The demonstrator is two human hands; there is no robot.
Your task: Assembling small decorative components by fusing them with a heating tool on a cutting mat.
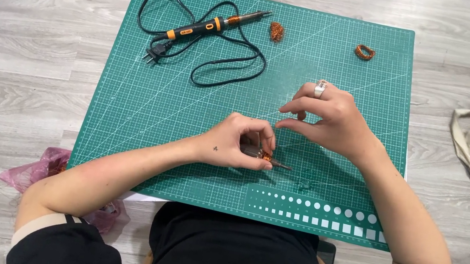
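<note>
- Left hand (239, 144), near mat centre, is closed around a small motor rotor (262, 154) wound with copper wire; its thin shaft points toward 3 o'clock.
- Right hand (330, 120), at 1 o'clock of the rotor, has thumb and forefinger pressed together; a fine wire strand between them cannot be confirmed.
- Handling: rotor looks light and rigid; grip the core. Winding wire likely thin and kinks easily.
- Soldering iron (212, 25) lies at 11 o'clock on the green cutting mat (142, 109).
</note>
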